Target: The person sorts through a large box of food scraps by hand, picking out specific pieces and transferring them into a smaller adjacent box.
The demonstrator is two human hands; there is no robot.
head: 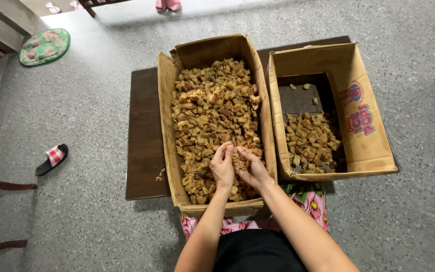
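A long cardboard box (166,116) on a dark low table (144,136) is heaped with several small brown, dried-looking chunks (212,111). Both my hands are over its near end. My left hand (222,167) and my right hand (251,168) are pressed close together, fingers curled around one brown chunk (237,160) held between them. To the right stands a second cardboard box (368,136), partly filled with a lower layer of the same brown chunks (310,141) at its near end.
A few stray chunks (160,175) lie on the table left of the full box. On the speckled grey floor are a checked slipper (52,158), a green round mat (45,47) and pink slippers (167,5). Dark chair legs (1,186) stand at the left edge.
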